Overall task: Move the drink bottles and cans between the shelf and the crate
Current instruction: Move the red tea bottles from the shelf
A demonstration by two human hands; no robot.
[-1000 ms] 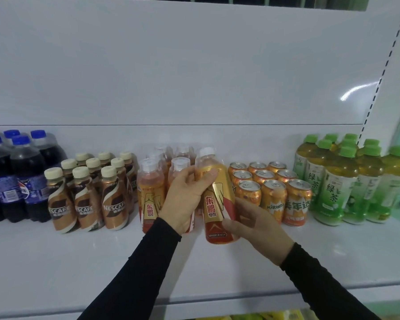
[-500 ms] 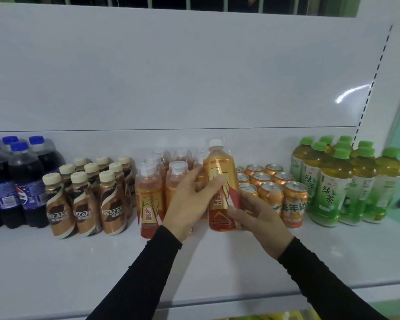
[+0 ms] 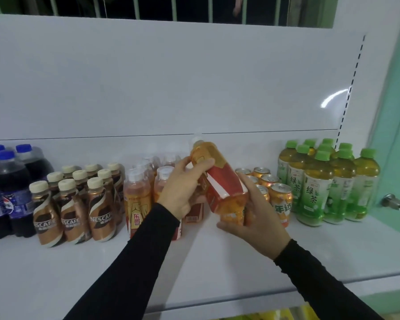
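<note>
Tilted orange bottle (image 3: 219,181) in 2-hand grip: left hand (image 3: 183,188) high, right hand (image 3: 256,215) low.

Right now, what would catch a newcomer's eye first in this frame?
The orange drink bottle, tilted above the white shelf at centre, gripped by the left hand near its neck and the right hand at its base. Next, the green tea bottles clustered at the right and the brown Nescafe bottles at the left.

On the shelf (image 3: 217,269), left to right along its back: cola bottles (image 3: 12,181), coffee bottles (image 3: 74,204), energy-drink bottles (image 3: 139,199), cans (image 3: 280,195), tea bottles (image 3: 321,181).
</note>
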